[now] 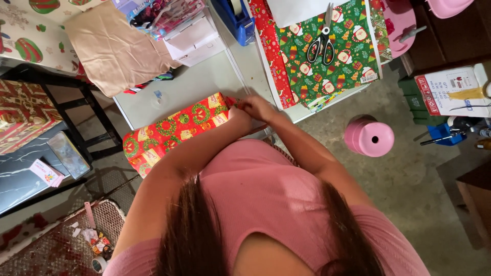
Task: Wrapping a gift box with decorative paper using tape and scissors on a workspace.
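Red wreath-print wrapped box (pixel 174 130) lies on near edge of grey tabletop (pixel 199 84), long body already covered in paper. Judged: main wrap done, right end flap not yet closed. Left hand (pixel 239 118) rests on box's right end; grip state can't tell. Right hand (pixel 257 106) just beside it, fingers pressed together, pinching paper at same end. Box stretches left from both grips. Scissors (pixel 322 41) lie on green gift-wrap sheet (pixel 332 66), well apart. Pink stool (pixel 369 137) on floor, right.
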